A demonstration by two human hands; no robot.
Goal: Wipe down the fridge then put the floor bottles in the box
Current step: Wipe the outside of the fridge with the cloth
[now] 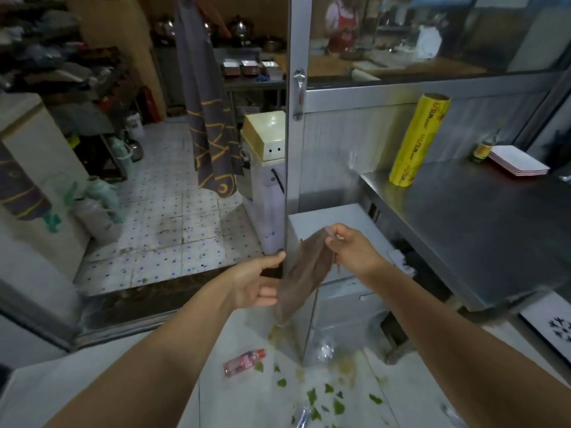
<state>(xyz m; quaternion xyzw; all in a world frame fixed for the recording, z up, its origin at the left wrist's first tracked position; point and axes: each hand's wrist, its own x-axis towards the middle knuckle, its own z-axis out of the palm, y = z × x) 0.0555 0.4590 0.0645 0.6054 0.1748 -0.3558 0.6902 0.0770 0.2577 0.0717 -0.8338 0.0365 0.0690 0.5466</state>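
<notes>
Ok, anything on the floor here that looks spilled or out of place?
Yes. A pink-labelled bottle lies on its side, torn green leaves are scattered nearby, and a yellowish smear sits at the foot of the small fridge.

the pale floor (247,406) carries a pink-labelled bottle (244,362), a clear bottle (324,349) and scattered green leaves (324,396).

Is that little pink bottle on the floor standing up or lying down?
Lying down. The pink bottle rests on its side on the pale floor, red cap pointing up-right, among scattered green leaves.
</notes>
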